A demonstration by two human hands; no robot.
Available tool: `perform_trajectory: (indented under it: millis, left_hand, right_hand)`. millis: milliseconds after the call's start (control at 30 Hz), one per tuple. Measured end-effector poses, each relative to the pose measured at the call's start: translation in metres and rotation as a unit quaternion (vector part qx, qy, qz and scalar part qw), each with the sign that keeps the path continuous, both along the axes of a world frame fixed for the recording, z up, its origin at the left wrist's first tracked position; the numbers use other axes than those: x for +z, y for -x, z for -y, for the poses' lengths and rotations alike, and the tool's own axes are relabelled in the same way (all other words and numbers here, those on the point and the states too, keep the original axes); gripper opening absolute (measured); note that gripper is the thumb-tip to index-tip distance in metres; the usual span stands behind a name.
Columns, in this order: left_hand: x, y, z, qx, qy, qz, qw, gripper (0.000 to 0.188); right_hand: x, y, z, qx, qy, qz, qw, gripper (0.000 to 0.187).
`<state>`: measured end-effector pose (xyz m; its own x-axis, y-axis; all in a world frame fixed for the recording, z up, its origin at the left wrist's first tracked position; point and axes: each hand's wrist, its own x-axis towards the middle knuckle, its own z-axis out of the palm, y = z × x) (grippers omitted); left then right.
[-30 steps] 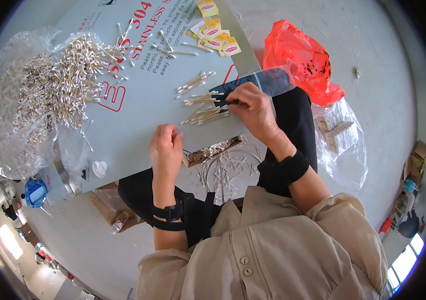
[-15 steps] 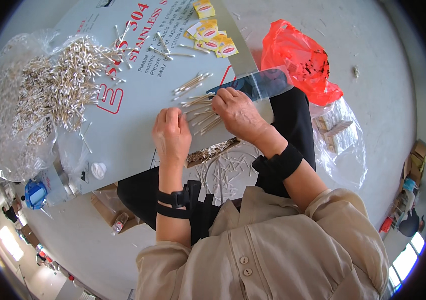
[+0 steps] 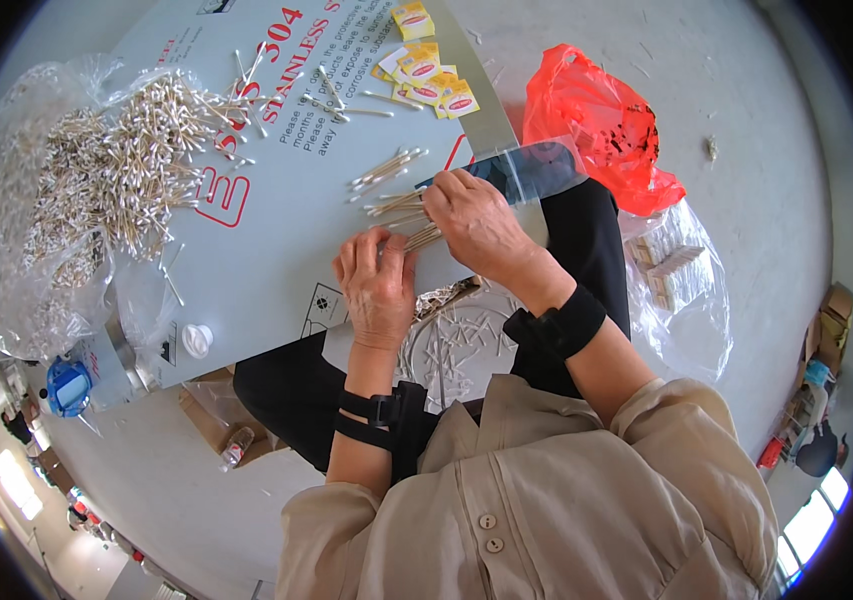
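Note:
Cotton swabs [image 3: 406, 207] lie fanned out on the grey-blue sheet-covered table [image 3: 286, 215], between my two hands. My right hand [image 3: 476, 222] is closed over their right ends, fingers curled and pressed together. From below left, my left hand [image 3: 378, 288] reaches to the nearer swabs, its thumb and forefinger closing on their left ends. Just beyond lies a small separate bunch of swabs [image 3: 386, 168]. A clear plastic pouch [image 3: 536, 168] lies beside my right hand, partly covered by it.
A large clear bag [image 3: 6, 220] spills a heap of cotton swabs [image 3: 131, 160] at the left. Yellow-and-white packets [image 3: 431, 80] lie at the far edge. To the right are a red plastic bag [image 3: 586, 110] and a clear bag of white packs [image 3: 681, 270]. Loose swabs [image 3: 446, 350] lie in a round container below.
My left hand has moved right and slightly nearer me, onto the near swabs, which are now gathered closer together. My right hand has stayed almost in place.

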<state>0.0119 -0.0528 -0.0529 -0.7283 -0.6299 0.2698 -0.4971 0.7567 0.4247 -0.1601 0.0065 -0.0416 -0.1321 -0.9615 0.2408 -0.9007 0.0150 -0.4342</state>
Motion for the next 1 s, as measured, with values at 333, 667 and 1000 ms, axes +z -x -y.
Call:
perform_trajectory:
  millis: [333, 667, 1000]
  left_hand:
    - [0.009, 0.022, -0.023, 0.001, -0.043, 0.154, 0.987, 0.093]
    - [-0.001, 0.037, 0.001, 0.029, -0.008, 0.143, 0.989, 0.093]
    - [-0.007, 0.034, 0.000, 0.035, -0.018, 0.140, 0.989, 0.087]
  right_hand:
    - [-0.005, -0.007, -0.008, -0.262, 0.121, 0.393, 0.873, 0.010]
    - [-0.007, 0.009, 0.011, -0.102, 0.112, 0.181, 0.972, 0.019]
    - [-0.011, 0.008, 0.012, -0.052, 0.061, 0.157, 0.984, 0.020]
